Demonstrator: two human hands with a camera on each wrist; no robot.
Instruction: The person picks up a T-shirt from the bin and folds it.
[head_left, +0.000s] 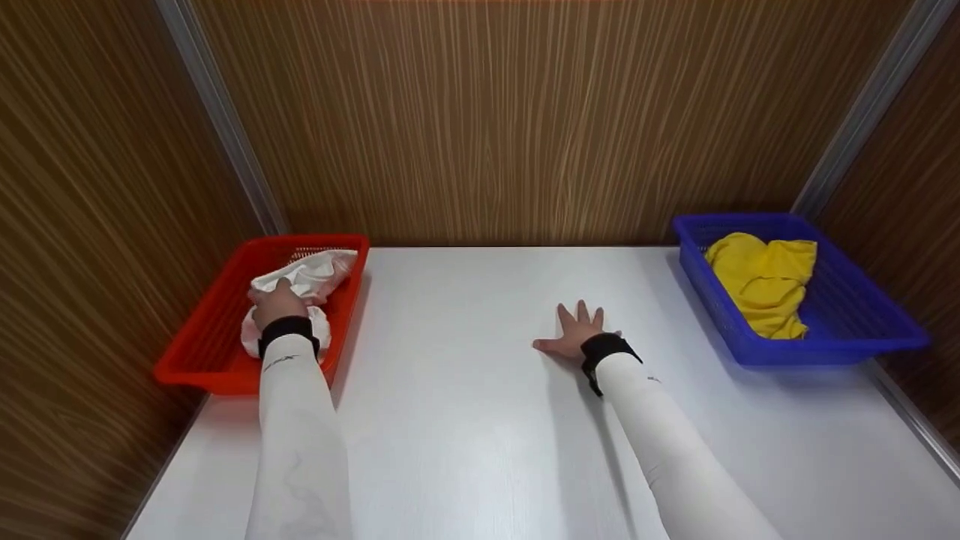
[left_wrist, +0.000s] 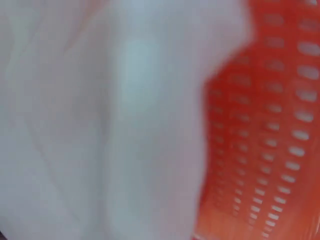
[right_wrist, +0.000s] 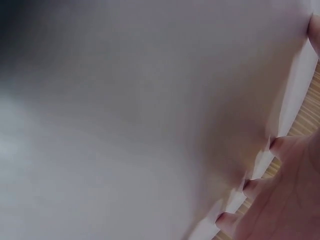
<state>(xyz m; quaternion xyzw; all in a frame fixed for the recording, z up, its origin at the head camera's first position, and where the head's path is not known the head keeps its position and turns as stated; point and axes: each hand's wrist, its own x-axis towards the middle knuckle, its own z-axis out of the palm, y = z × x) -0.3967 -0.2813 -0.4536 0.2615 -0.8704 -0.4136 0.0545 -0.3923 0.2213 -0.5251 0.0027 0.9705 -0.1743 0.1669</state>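
Observation:
My left hand [head_left: 276, 304] is inside the red basket [head_left: 217, 381], its fingers holding a crumpled white cloth [head_left: 322, 270]. The cloth shows beyond the knuckles and also beneath the wrist. Close up in the left wrist view, the white cloth [left_wrist: 150, 125] fills most of the picture and hides the fingers. Over on the white table [head_left: 450, 375], my right hand [head_left: 576, 334] has its fingers spread wide. In the right wrist view, the fingertips [right_wrist: 276, 142] come right down at the tabletop, with nothing held.
A blue basket [head_left: 832, 349] stands at the right side of the table, with a bunched yellow cloth [head_left: 765, 281] in it. Wood-grain panels [head_left: 487, 127] wall off the back and both sides. The red basket sits close to the left panel [head_left: 97, 225].

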